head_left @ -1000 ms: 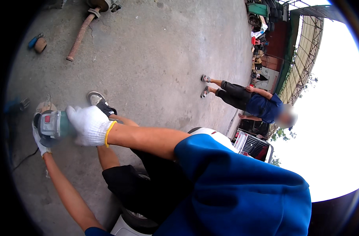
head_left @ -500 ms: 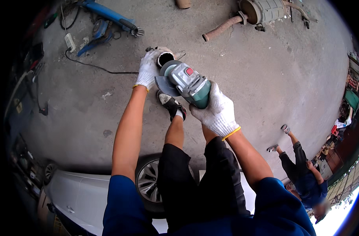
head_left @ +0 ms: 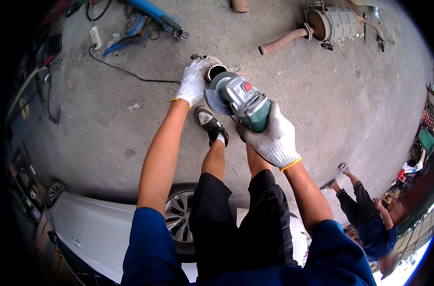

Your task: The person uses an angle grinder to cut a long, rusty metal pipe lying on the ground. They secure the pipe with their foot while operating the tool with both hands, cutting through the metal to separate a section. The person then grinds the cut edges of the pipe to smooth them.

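Observation:
My right hand (head_left: 269, 136), in a white knit glove, is wrapped round the green and grey angle grinder (head_left: 250, 102). Its disc and guard sit right beside the open end of a short metal pipe piece (head_left: 213, 65); whether they touch is hard to tell. My left hand (head_left: 192, 83), also gloved, grips the left side of that piece, its fingers partly hidden. My shoe (head_left: 209, 124) is below the piece on the concrete floor.
A muffler with rusty pipe (head_left: 336, 24) lies upper right, a blue jack (head_left: 157, 16) and power strip (head_left: 95, 37) upper left, with a black cord (head_left: 131, 74). A white car (head_left: 93, 231) is behind me. Another person (head_left: 369, 219) stands at the right, near stacked clutter (head_left: 419, 148).
My view has swung from sideways to looking straight down since a second ago. Over the last half second the scene shifted slightly rightward in view; both hands still hold the same things.

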A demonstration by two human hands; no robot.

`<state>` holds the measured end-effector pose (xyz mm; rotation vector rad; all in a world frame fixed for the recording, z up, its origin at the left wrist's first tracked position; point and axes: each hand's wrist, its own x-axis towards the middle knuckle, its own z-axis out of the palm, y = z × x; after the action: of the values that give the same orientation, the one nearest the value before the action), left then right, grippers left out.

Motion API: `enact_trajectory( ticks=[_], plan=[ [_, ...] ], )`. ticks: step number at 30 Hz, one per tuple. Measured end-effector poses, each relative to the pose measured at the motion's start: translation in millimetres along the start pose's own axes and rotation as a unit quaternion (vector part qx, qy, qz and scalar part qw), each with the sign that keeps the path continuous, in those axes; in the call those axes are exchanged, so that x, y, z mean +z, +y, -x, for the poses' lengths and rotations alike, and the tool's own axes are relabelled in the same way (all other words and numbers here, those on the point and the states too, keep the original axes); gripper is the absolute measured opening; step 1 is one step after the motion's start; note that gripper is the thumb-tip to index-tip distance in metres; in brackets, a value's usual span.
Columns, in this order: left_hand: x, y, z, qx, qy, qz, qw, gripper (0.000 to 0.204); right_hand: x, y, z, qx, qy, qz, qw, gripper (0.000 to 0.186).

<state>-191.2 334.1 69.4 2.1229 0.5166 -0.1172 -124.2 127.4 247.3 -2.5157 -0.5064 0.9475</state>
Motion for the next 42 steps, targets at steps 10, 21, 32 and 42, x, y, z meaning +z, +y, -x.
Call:
enact_trajectory(
  ticks=[10, 21, 32, 42],
  plan=[
    [-6.4, 10.7, 4.6, 0.040, 0.002, 0.003, 0.999, 0.039, -3.7, -0.7, 10.2, -0.014, -0.002, 0.001, 1.000, 0.068],
    [-8.2, 14.0, 2.2, 0.031, -0.004, 0.005, 0.999, 0.040, -3.4, 5.0, 3.1, 0.005, -0.015, 0.018, 1.000, 0.070],
    [-8.4, 18.0, -2.6, -0.023, -0.034, -0.043, 0.998, 0.054, -16.1, 1.7, 3.9, 0.097, -0.025, -0.041, 0.994, 0.068],
    [18.7, 19.2, -20.0, 0.005, 0.036, -0.078, 0.996, 0.074, -22.6, -0.3, 15.0, 0.135, 0.017, -0.098, 0.986, 0.062]
  ],
)
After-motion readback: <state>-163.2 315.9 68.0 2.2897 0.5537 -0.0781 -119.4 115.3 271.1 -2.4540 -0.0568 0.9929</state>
